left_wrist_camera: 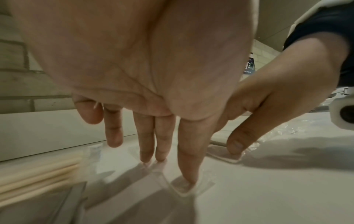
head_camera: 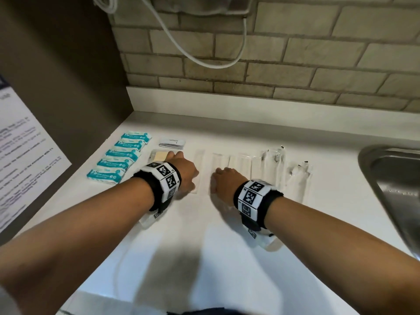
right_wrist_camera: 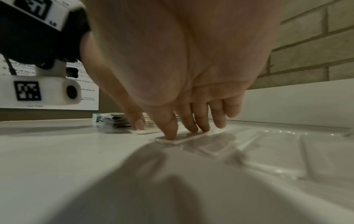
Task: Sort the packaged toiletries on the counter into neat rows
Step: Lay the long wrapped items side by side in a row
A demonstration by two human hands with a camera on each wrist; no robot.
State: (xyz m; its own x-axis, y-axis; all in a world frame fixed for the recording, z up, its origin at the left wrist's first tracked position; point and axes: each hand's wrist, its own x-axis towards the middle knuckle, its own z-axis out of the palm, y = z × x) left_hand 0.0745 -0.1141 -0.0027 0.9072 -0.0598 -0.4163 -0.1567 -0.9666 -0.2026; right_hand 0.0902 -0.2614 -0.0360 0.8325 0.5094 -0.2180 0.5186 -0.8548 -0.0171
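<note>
- Five teal-and-white packets lie flat in a column at 10 o'clock on the white table.
- A small stack of dark-edged sachets sits just right of the column's far end.
- A clear pack of pale sticks lies just nearer.
- Clear flat sleeves lie side by side in a row toward 2 o'clock.
- Two crinkled clear bags end the row.

Five teal-and-white printed soap packets lie on the plain white counter beside clear, whitish plastic sachets, below a beige brick wall with dark grout, and both black wristbands carry black-and-white square code markers.
</note>
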